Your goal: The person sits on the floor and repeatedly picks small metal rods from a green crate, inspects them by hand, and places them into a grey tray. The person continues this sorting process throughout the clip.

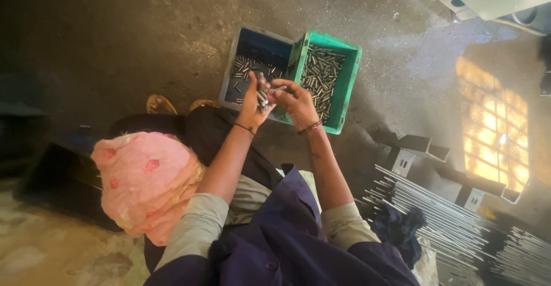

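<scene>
Left hand (251,99) closed round a small bunch of short metal pins (263,97), held upright against the palm. Right hand (297,99) just beside, fingertips pinching the same bunch from the other side. Directly beyond the left hand, blue crate (229,73), thinly strewn with pins; beyond the right, green crate (349,85), tilted, far fuller. Bare dark floor (143,39) past both crates. Off past the right forearm, long steel rods (436,217) laid in rows.

Small metal pins (263,97), bunched, upright
</scene>
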